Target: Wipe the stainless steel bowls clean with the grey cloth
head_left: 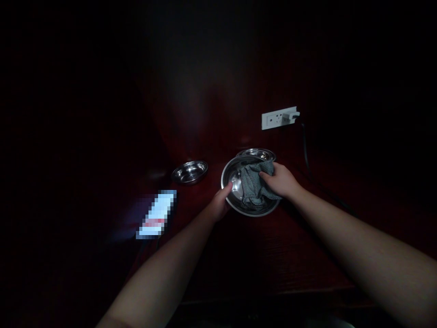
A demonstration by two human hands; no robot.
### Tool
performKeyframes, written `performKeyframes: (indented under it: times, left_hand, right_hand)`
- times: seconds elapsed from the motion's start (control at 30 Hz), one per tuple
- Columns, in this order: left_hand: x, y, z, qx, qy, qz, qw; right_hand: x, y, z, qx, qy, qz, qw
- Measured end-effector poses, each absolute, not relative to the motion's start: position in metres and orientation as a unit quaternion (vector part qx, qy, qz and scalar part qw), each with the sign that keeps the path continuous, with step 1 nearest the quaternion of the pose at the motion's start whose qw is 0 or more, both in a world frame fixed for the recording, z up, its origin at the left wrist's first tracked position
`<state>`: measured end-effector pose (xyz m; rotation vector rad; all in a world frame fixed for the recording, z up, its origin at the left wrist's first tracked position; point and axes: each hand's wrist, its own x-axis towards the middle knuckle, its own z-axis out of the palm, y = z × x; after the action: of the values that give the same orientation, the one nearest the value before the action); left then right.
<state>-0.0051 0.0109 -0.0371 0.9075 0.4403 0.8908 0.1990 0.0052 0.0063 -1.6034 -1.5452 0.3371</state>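
Note:
A round steel bowl is tilted toward me above the dark red table. My left hand grips its left rim, the thumb over the edge and the other fingers mostly hidden beneath. Bunched inside the bowl is a grey-green cloth. My right hand is closed on that cloth at the bowl's right side, its thumb pressed on top and the remaining fingers out of sight. Just behind, partly covered by the bowl, sits a second steel dish.
Another shiny steel bowl stands to the left on the table. Nearer me lies a lit, pixelated screen. On the back wall, a white socket panel holds a plug; its dark cable runs down to the right. Surroundings are very dark.

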Motion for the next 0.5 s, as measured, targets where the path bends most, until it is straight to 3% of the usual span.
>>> performKeyframes:
  times: [0.5]
  left_hand:
    - [-0.0030, 0.0057, -0.0333, 0.423, 0.217, 0.431, 0.767]
  right_hand:
    - [0.1964, 0.0009, 0.0096, -0.635, -0.626, 0.134, 0.433]
